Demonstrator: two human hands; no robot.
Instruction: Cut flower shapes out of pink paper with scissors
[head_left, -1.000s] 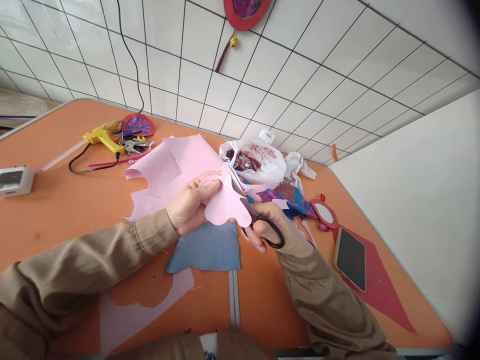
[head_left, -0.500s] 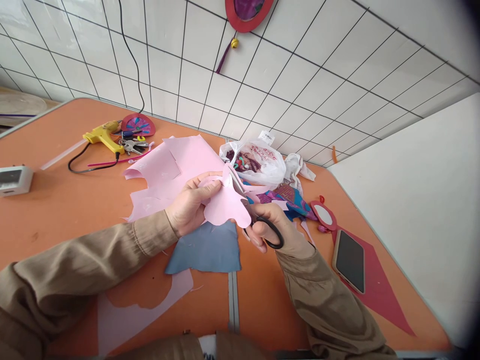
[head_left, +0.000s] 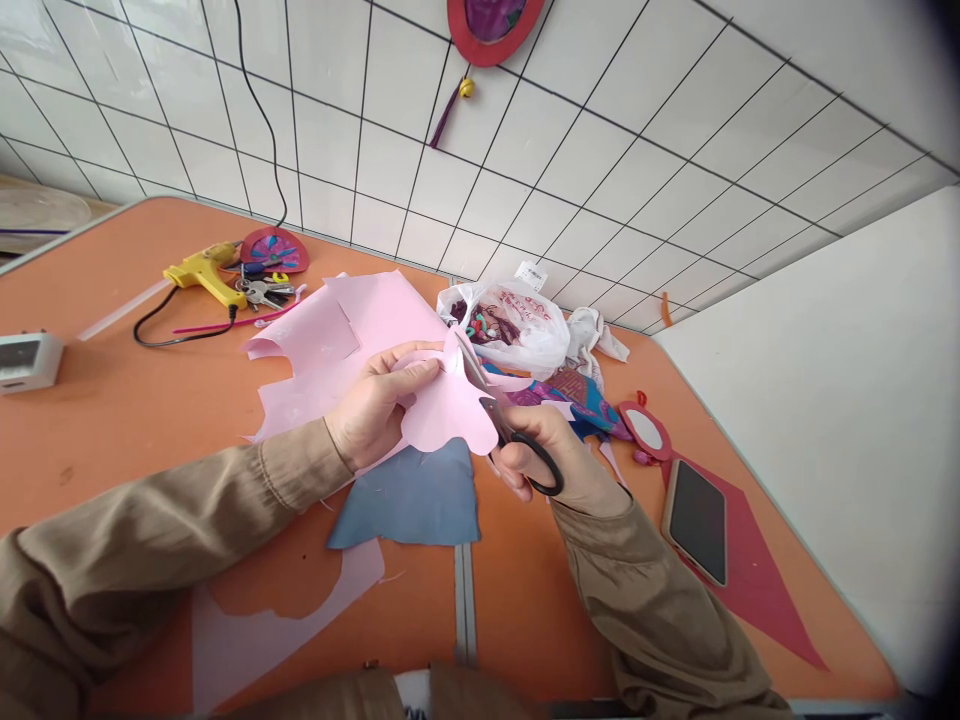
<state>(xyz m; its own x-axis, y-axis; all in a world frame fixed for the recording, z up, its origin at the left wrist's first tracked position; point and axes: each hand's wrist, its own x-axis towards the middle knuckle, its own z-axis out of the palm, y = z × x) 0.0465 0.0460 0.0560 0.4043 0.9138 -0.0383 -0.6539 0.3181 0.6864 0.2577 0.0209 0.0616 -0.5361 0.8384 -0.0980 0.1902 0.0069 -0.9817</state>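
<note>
My left hand pinches a pink cut-out piece with wavy, rounded edges, thumb on top. Whether it is paper or thin fabric I cannot tell. Black-handled scissors are in my right hand, with fingers through the loops. Their blades lie along the right edge of the pink piece, where a thin strip curls off to the right. Below my hands a blue-grey fabric piece rests on the orange table. A large pink sheet with cut edges spreads behind my left hand.
Left stands a yellow glue gun with its cord, beside keys and a red-rimmed ornament. A white plastic bag of trinkets sits near the tiled wall. Patterned fabric, a small round mirror and a phone lie right.
The pink piece and both hands shift very slightly left. The scissors stay along its right edge, and the curled strip has moved a little.
</note>
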